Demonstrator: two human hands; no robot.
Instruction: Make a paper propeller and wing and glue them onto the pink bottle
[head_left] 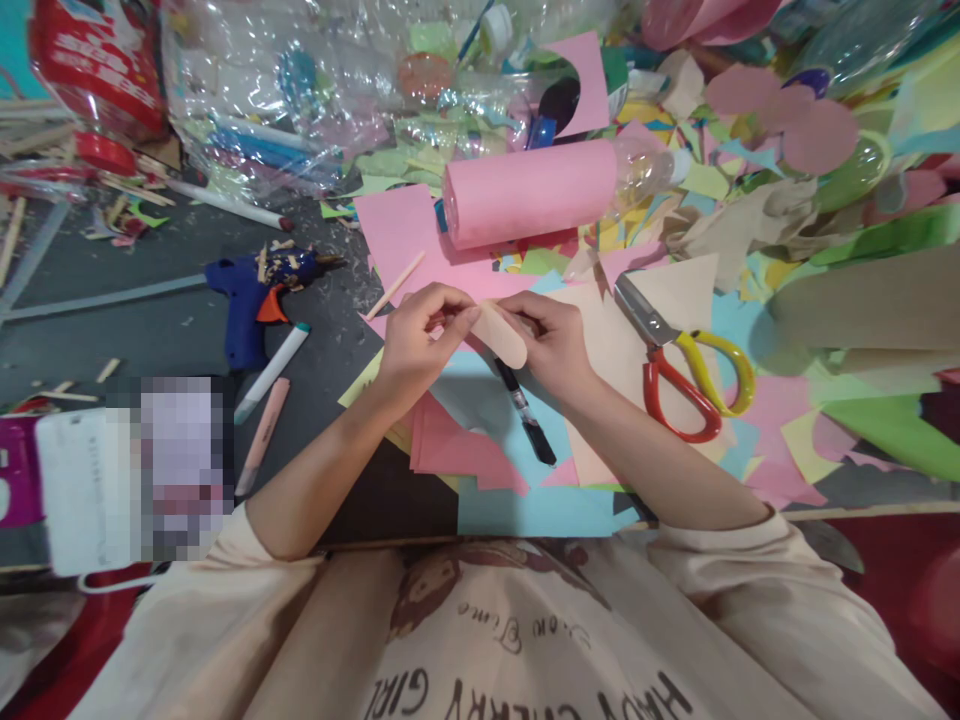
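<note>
A small cream paper piece [501, 336] with a rounded end is held between my two hands, above the coloured sheets. My left hand [426, 335] pinches its left edge between thumb and fingers. On the other side, the fingers of my right hand [551, 335] are closed on it, partly hidden behind the paper. Under the hands lies a black pen [525, 412] on light blue paper [480, 385]. A bottle wrapped in pink paper [532, 192] lies on its side just beyond. Scissors [675, 355] with red and yellow handles rest to the right of my right hand.
At left lie a blue glue gun [251, 300] with a long glue stick, two markers [271, 372] and a white box-shaped device [79, 490]. Clear plastic bottles [360, 80] crowd the back. Paper scraps [795, 450] cover the right side.
</note>
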